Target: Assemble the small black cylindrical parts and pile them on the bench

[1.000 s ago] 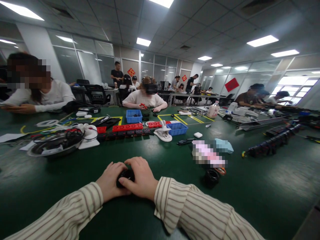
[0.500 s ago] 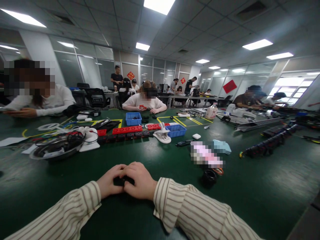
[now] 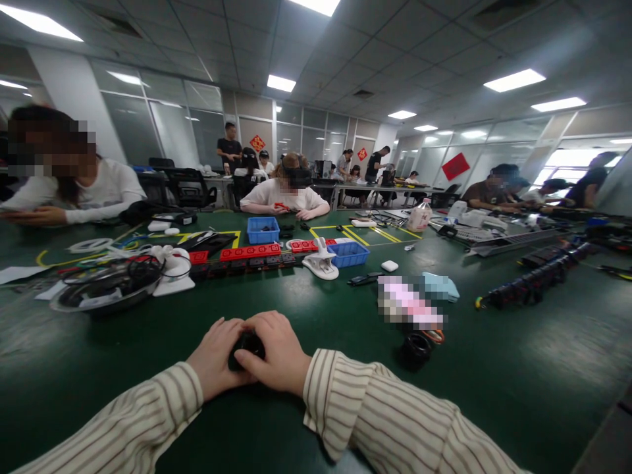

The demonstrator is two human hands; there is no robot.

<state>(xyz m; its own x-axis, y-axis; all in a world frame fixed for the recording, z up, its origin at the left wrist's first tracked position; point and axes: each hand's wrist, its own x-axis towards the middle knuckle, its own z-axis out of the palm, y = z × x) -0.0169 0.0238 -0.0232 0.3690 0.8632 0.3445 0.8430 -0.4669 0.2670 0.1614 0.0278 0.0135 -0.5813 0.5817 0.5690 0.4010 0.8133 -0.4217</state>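
My left hand and my right hand meet above the green table, with fingers curled around a small round black object. Most of it is hidden by the fingers, and its exact kind does not show. My right thumb lies across its near side. To the right of the hands sits a black ring-shaped thing, perhaps a roll of tape, beside a pixelated pink item.
Ahead are a metal bowl with cables, a white clip stand, a red and black strip of parts and blue bins. A light blue packet lies on the right. Several people sit around the table.
My hands have shifted slightly and turned, so more of the black object shows between them. The right thumb has moved up and left. The camera view has shifted slightly.
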